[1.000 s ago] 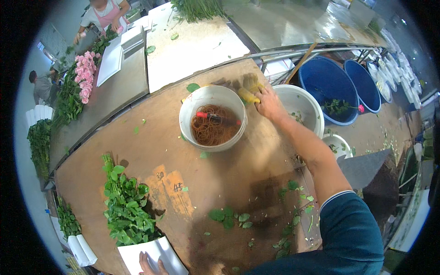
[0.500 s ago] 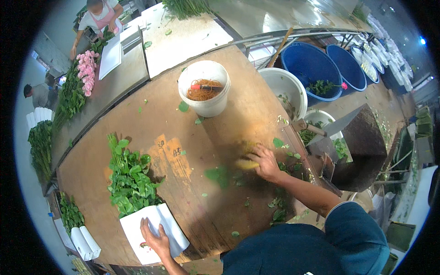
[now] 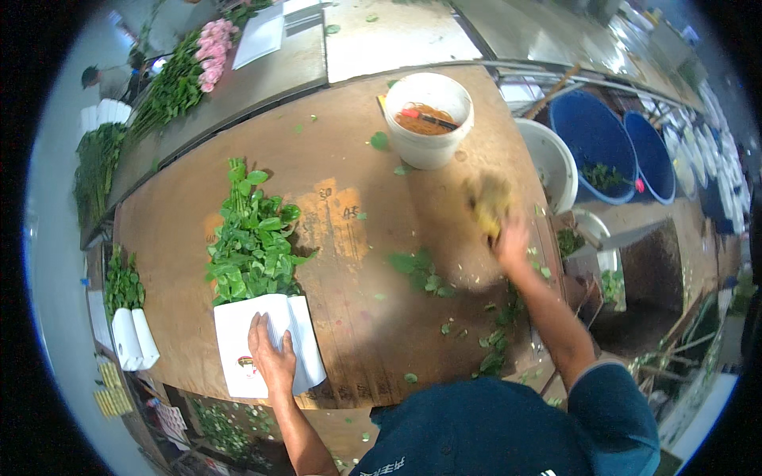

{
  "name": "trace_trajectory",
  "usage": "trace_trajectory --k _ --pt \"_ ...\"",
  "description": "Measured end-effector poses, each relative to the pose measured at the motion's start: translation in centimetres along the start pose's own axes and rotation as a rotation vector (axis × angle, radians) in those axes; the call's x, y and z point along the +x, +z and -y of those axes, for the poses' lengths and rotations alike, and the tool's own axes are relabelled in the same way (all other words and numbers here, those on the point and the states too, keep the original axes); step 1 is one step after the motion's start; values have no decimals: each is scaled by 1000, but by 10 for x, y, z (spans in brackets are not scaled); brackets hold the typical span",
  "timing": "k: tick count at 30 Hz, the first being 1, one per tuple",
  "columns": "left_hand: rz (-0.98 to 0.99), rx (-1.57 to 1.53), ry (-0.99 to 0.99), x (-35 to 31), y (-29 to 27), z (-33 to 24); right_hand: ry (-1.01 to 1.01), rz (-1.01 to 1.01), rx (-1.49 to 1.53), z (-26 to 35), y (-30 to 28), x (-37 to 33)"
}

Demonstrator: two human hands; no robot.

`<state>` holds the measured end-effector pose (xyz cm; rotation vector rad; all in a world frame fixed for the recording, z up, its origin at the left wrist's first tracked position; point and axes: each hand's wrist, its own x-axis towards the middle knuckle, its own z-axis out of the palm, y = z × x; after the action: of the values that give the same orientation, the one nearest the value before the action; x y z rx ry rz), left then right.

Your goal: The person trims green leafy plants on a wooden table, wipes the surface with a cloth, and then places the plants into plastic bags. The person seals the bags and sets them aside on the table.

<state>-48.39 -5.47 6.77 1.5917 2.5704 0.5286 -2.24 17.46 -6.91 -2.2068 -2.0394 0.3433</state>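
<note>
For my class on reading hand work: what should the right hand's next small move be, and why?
Probably draw the blurred yellow thing in the right hand toward the loose leaves: they lie scattered on the brown table, while the left hand rests on the white wrapper.

Smooth paper wrap (image 3: pixel 236 341), scuffed wooden tabletop (image 3: pixel 349 297), smooth plastic bucket (image 3: pixel 426 151).

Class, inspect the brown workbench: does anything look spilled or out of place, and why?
Loose green leaves lie scattered on the brown workbench, mostly toward the right. They look stray compared with the gathered bunch, whose white wrapper lies under the left hand.
</note>
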Motion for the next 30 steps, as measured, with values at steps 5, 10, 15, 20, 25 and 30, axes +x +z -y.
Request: trace_trajectory --k 5,10,15,20,25,30 --pt "-82 -431 19 32 13 -62 -433 14 470 27 -4 -90" --pt "120 -774 25 131 107 -131 -323 -28 686 54 -40 -71" --pt "88 -662 154 231 185 -174 -245 -29 722 56 -36 -50" --pt "256 -519 204 350 229 -207 -366 -192 243 36 8 -24" --pt "344 -547 624 461 306 -263 -320 -201 220 30 39 -31" --pt "421 -407 867 538 382 -303 -217 -174 141 34 45 -33"
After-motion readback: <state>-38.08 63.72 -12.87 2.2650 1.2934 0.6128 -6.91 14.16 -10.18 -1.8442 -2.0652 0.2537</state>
